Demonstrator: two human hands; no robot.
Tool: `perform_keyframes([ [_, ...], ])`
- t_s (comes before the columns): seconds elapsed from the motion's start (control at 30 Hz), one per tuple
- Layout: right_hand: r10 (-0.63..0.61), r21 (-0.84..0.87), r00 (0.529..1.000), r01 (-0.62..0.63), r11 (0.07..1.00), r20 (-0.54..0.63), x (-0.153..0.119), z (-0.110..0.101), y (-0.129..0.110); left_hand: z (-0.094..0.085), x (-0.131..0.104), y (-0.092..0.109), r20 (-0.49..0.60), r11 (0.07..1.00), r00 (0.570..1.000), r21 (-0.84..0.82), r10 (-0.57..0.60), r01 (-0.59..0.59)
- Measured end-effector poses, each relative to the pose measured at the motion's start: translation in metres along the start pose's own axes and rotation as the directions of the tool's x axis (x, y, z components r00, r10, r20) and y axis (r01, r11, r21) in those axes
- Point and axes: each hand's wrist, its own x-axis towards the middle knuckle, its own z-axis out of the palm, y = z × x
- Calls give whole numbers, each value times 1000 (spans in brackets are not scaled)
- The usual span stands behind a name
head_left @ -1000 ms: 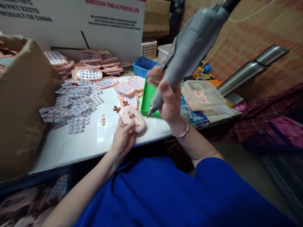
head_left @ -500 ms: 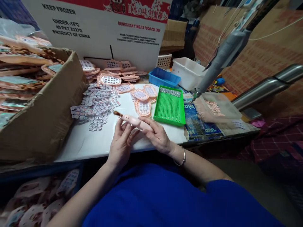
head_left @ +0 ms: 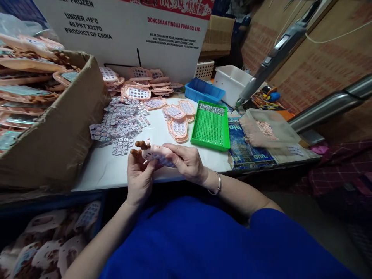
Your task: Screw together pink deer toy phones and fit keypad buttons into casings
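The left hand (head_left: 139, 180) was closed on the antlered end of a pink toy (head_left: 154, 150), with the thumb pressing on its near face and the brown antlers (head_left: 142, 145) standing out above the fingers. The right hand (head_left: 188, 162) gripped the other end, its thumb on top. Held by both ends, the toy was perhaps steadier, and it was tilted so that its keypad side faced the person, probably for looking at it. It was in front of the body, over the near edge of the white table (head_left: 107, 170).

Beyond the hands, loose pink panels (head_left: 178, 130) and a spread of button sheets (head_left: 116, 122) lay within reach, which seems convenient for taking them one by one. To the right of the panels was a green tray (head_left: 210, 131); small metal pieces (head_left: 211, 110) were gathered at its far end, maybe because the tray sloped or they had been pushed there. A grey power tool (head_left: 263, 71) hung at a slant, its tip near the tray, likely to be ready for the right hand. Further right, a translucent tub (head_left: 248, 139) kept small pink pieces (head_left: 266, 130) together. At left, a cardboard box (head_left: 68, 116) held a pile of more pink items.
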Motion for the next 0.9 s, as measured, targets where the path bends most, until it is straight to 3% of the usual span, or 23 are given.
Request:
perform_keyframes([
  [0.07, 103, 83, 995, -101, 991, -18, 3, 3, 4, 1, 0, 1, 7, 999, 1000, 43, 2, -2],
  [0.13, 291, 283, 956, -275, 919, -18, 7, 8, 8, 1, -2, 1, 30, 995, 999, 89, 33, -36],
  [0.2, 468, 524, 881, -430, 735, 67, 9, 14, 11, 0, -6, 2, 81, 991, 994, 103, 75, -84],
  [0.27, 551, 672, 811, -521, 526, 198, 10, 19, 11, -1, -9, 2, 151, 991, 985, 92, 84, -98],
  [0.37, 600, 730, 721, -609, 311, 347, 8, 26, 6, -4, -10, 2, 211, 999, 977, 49, 0, -10],
  [0.43, 593, 712, 683, -658, 244, 427, 7, 29, 3, -6, -9, 3, 203, 999, 978, -8, -41, 43],
  [0.53, 511, 616, 685, -714, 333, 519, 5, 29, 1, -8, -7, 9, 149, 997, 988, -58, -35, 44],
  [0.63, 452, 466, 720, -689, 555, 526, 4, 25, 0, -13, -5, 18, 28, 996, 998, -70, -52, 54],
  [0.67, 430, 408, 755, -639, 652, 495, 4, 24, 0, -16, -4, 22, -25, 995, 997, -71, -66, 65],
  [0.73, 306, 258, 876, -415, 873, 372, 2, 22, 1, -19, -3, 28, -123, 995, 988, -61, -92, 85],
  [0.8, 36, 52, 965, -51, 997, 259, -1, 24, 2, -21, -4, 31, -192, 997, 978, -29, -77, 73],
  [0.83, -107, -52, 966, 122, 991, 233, -2, 26, 3, -21, -6, 32, -211, 998, 976, -13, -57, 55],
  [0.9, -312, -215, 920, 363, 907, 237, -4, 32, 5, -20, -9, 32, -233, 1000, 972, 10, -10, 13],
])
